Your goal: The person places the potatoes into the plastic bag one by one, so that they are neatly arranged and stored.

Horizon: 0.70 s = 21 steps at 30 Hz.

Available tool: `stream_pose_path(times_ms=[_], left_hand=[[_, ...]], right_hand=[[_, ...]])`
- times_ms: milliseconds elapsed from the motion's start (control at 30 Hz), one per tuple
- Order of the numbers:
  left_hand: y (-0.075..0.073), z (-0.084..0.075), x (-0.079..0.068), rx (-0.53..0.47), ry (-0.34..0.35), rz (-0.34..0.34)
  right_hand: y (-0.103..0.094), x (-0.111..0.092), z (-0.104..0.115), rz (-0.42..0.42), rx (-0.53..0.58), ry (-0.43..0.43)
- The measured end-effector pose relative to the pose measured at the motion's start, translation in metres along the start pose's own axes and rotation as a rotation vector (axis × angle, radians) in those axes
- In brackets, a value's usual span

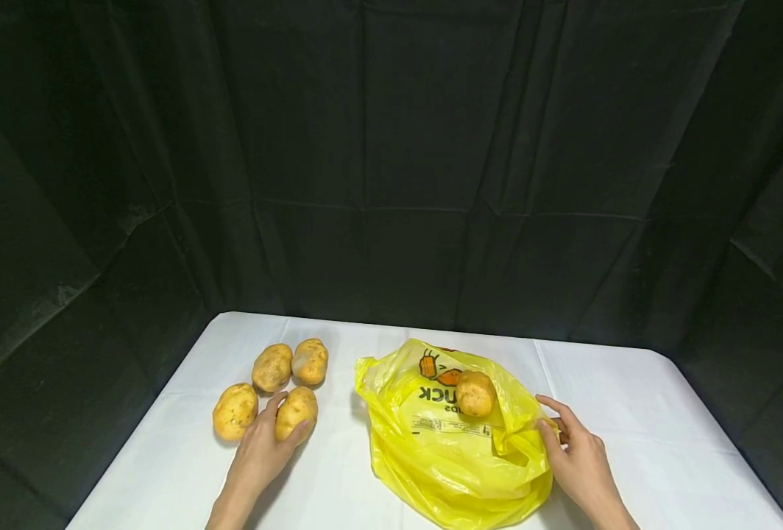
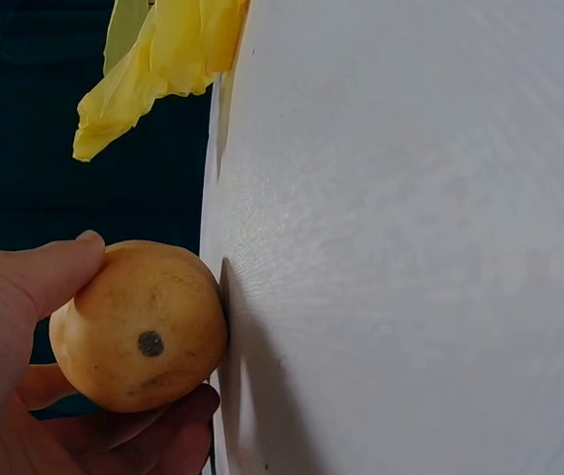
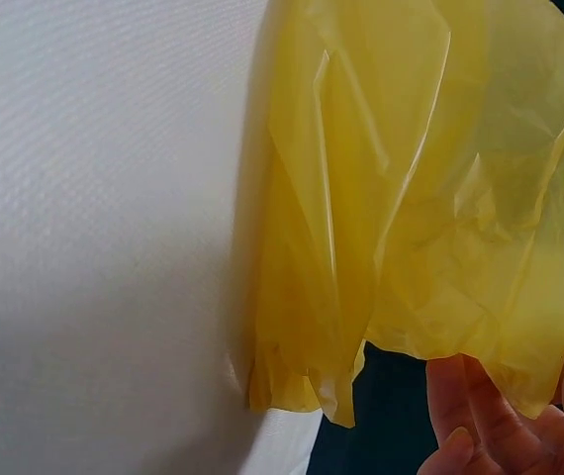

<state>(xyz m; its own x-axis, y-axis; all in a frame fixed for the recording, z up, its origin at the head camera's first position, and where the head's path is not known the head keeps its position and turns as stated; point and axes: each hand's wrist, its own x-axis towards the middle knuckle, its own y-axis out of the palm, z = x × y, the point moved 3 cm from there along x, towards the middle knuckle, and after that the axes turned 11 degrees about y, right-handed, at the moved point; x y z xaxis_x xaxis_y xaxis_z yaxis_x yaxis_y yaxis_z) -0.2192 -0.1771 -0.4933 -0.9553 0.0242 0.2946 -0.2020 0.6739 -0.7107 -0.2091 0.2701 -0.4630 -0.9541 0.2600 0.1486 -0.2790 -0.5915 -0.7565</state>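
My left hand (image 1: 259, 453) grips a potato (image 1: 299, 411), thumb on its near side and fingers round the far side. In the left wrist view that potato (image 2: 143, 332) shows a dark spot, with its shadow on the table beside it. A yellow plastic bag (image 1: 454, 478) lies spread with its mouth open, dark printing showing inside. One potato (image 1: 476, 394) rests on the bag's printed inner side. At the bag's right edge, my right hand (image 1: 582, 456) pinches the thin plastic between thumb and fingers; the right wrist view shows the bag's edge (image 3: 524, 386) there.
Three more potatoes lie around my left hand: one to its left (image 1: 235, 412), another behind it (image 1: 272, 367) and a third beside that (image 1: 310, 361). A white cloth covers the table (image 1: 338, 486). Black curtains (image 1: 418, 265) hang behind and at both sides.
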Motion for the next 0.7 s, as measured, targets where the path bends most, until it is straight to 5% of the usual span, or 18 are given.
stream_pose_path(times_ms=[700], left_hand=[[-0.0052,0.0032,0.0021,-0.047,-0.030,0.013]], right_hand=[[0.0005,-0.0001,0.0010,0.003,0.002,0.001]])
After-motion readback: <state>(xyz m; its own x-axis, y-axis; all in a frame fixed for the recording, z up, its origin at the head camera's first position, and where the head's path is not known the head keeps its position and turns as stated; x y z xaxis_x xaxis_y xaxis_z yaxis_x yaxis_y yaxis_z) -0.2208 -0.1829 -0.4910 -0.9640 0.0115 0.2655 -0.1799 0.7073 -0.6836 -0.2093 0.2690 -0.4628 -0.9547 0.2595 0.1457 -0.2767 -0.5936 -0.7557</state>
